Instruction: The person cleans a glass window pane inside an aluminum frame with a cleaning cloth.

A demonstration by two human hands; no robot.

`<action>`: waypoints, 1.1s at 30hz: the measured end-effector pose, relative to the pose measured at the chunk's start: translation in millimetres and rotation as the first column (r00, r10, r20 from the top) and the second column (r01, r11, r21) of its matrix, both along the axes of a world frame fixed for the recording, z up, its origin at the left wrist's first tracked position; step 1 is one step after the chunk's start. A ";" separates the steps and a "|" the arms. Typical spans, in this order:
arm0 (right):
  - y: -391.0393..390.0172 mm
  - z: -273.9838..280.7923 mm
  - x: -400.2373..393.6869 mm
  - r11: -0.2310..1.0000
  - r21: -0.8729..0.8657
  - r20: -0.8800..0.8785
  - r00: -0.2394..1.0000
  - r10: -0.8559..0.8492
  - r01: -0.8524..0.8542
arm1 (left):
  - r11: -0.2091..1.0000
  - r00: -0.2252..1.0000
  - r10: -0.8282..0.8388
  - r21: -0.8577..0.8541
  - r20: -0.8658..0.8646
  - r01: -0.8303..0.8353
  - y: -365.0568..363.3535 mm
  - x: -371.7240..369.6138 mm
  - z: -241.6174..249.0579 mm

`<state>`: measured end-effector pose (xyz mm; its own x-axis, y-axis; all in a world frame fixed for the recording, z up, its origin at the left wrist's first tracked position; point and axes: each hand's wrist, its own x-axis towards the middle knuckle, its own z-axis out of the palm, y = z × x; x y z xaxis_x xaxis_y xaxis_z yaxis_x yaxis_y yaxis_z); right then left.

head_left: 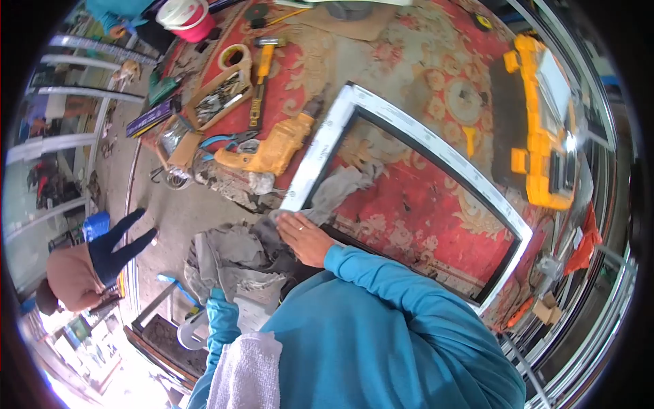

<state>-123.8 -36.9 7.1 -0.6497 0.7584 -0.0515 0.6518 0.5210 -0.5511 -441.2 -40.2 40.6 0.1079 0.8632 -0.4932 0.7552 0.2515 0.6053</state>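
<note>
My right hand [304,238], with a ring on one finger, lies flat at the near left corner of a white frame with a black inner edge [439,153]. Its fingertips touch a grey cloth [235,252] and the frame's end. Another part of grey cloth [344,184] lies inside the frame's outline. My left sleeve reaches down beside the grey cloth at the lower left; the hand itself is hidden.
Left of the frame are a yellow power drill [276,146], a hammer [260,82], blue-handled pliers [228,140] and a box of small metal parts [221,95]. A yellow case [538,123] stands right. A person [78,273] bends at far left.
</note>
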 end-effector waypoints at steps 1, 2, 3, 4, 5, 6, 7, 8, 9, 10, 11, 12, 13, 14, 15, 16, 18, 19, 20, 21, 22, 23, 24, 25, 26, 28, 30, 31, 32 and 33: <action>-7.4 -8.0 4.8 0.999 0.016 -0.056 0.998 0.036 -0.035 | 0.998 0.998 -0.054 -0.021 0.020 0.054 -8.2 7.9 -2.5; -15.6 -15.8 12.1 0.997 0.033 -0.104 0.992 0.066 -0.063 | 0.992 0.992 -0.114 -0.041 0.046 0.116 -16.8 18.2 -5.6; -27.7 -18.2 20.8 0.998 -0.031 -0.125 0.991 0.049 -0.053 | 0.981 0.981 -0.180 -0.063 0.078 0.185 -28.6 29.0 -10.1; -40.3 -16.5 38.2 0.999 -0.044 -0.101 0.995 -0.008 0.004 | 0.961 0.961 -0.251 -0.087 0.114 0.262 -36.5 27.6 -13.9; -53.0 -11.5 56.6 0.999 -0.033 -0.137 0.990 0.018 -0.023 | 0.934 0.934 -0.322 -0.109 0.153 0.340 -35.1 30.4 -20.6; -66.7 -8.7 73.8 0.998 -0.019 -0.173 0.984 0.048 -0.052 | 0.902 0.902 -0.386 -0.127 0.191 0.413 -80.3 -3.4 -12.6; -88.3 -11.8 89.7 1.000 -0.018 -0.191 0.982 -0.004 0.000 | 0.867 0.867 -0.443 -0.140 0.227 0.479 -116.8 -32.3 -7.5; -110.1 -14.7 106.0 0.999 -0.023 -0.171 0.984 -0.048 0.045 | 0.829 0.831 -0.493 -0.149 0.258 0.539 -13.8 55.2 -50.0; -134.9 -18.5 121.1 0.994 0.010 -0.170 0.980 -0.103 0.107 | 0.791 0.794 -0.537 -0.156 0.286 0.591 -3.7 75.2 -59.1; -159.7 -19.0 134.4 0.986 0.045 -0.175 0.973 -0.151 0.161 | 0.754 0.759 -0.574 -0.164 0.308 0.636 8.9 105.5 -69.5; -183.9 -13.7 147.5 0.974 0.063 -0.079 0.974 -0.214 0.219 | 0.716 0.725 -0.607 -0.172 0.326 0.677 18.5 135.3 -76.6; -205.3 -9.6 159.8 0.968 0.068 -0.073 0.969 -0.238 0.243 | 0.680 0.693 -0.636 -0.177 0.340 0.711 17.2 188.9 -80.9; -225.5 -5.4 170.9 0.941 -0.035 -0.028 0.941 -0.338 0.337 | 0.643 0.658 -0.664 -0.179 0.354 0.745 13.2 227.1 -83.4; -246.6 -0.6 179.6 0.893 -0.133 0.027 0.902 -0.431 0.431 | 0.604 0.622 -0.690 -0.179 0.370 0.777 12.1 263.0 -86.5; -267.3 3.6 186.7 0.886 -0.120 0.037 0.894 -0.447 0.448 | 0.570 0.588 -0.711 -0.173 0.386 0.803 -1.2 284.0 -85.5; -287.1 6.9 190.3 0.807 -0.127 0.085 0.817 -0.570 0.576 | 0.535 0.551 -0.733 -0.162 0.399 0.829 -8.6 309.4 -84.3; -319.3 7.9 197.6 0.657 -0.105 0.166 0.665 -0.728 0.746 | 0.482 0.482 -0.772 -0.112 0.414 0.869 -19.8 365.9 -79.6; -336.3 6.0 199.1 0.597 -0.088 0.198 0.601 -0.774 0.798 | 0.459 0.448 -0.790 -0.081 0.419 0.885 -28.7 384.5 -76.0; -350.8 15.3 199.1 0.480 -0.086 0.181 0.487 -0.854 0.873 | 0.439 0.418 -0.806 -0.050 0.420 0.897 -39.0 401.7 -72.8; -364.1 22.8 199.7 0.355 -0.090 0.158 0.365 -0.917 0.930 | 0.417 0.387 -0.822 -0.020 0.419 0.908 -49.0 417.5 -70.1; -378.3 15.0 201.2 0.210 -0.063 0.216 0.218 -0.952 0.976 | 0.394 0.357 -0.835 0.001 0.418 0.919 -61.1 427.6 -68.1; -387.9 8.1 206.5 0.057 -0.034 0.267 0.065 -0.961 0.998 | 0.368 0.328 -0.847 0.016 0.418 0.930 -85.3 447.2 -63.5; -393.8 7.4 217.3 0.055 -0.018 0.254 0.058 -0.966 0.998 | 0.341 0.300 -0.858 0.027 0.418 0.940 -94.4 414.9 -70.2; -399.6 6.6 227.8 -0.040 0.076 0.306 -0.061 -0.950 0.996 | 0.313 0.270 -0.868 0.037 0.417 0.949 -107.3 425.8 -69.2; -406.6 7.5 236.3 -0.131 0.170 0.348 -0.184 -0.919 0.977 | 0.284 0.240 -0.876 0.044 0.418 0.958 -120.4 485.7 -56.7; -422.3 -6.2 255.6 -0.226 0.195 0.322 -0.280 -0.904 0.954 | 0.232 0.186 -0.889 0.061 0.419 0.971 -130.7 453.2 -66.9; -430.5 -23.2 288.9 -0.315 0.215 0.293 -0.369 -0.882 0.924 | 0.183 0.134 -0.899 0.079 0.418 0.980 -149.3 509.0 -54.2; -435.7 -32.2 308.4 -0.352 0.268 0.324 -0.428 -0.844 0.897 | 0.160 0.110 -0.901 0.086 0.419 0.983 -151.9 532.6 -48.2; -440.3 -40.5 324.5 -0.387 0.317 0.352 -0.487 -0.799 0.866 | 0.134 0.085 -0.903 0.089 0.421 0.987 -146.5 526.5 -52.0; -442.9 -47.6 342.8 -0.388 0.324 0.343 -0.490 -0.802 0.863 | 0.109 0.061 -0.904 0.090 0.423 0.990 -141.6 495.1 -63.7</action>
<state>219.0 -479.8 -40.6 0.9789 0.2029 -0.0226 0.2000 -0.9753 -0.0939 54.0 -181.8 -23.2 0.9239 -0.2071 -0.3216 0.2182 -0.4053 0.8878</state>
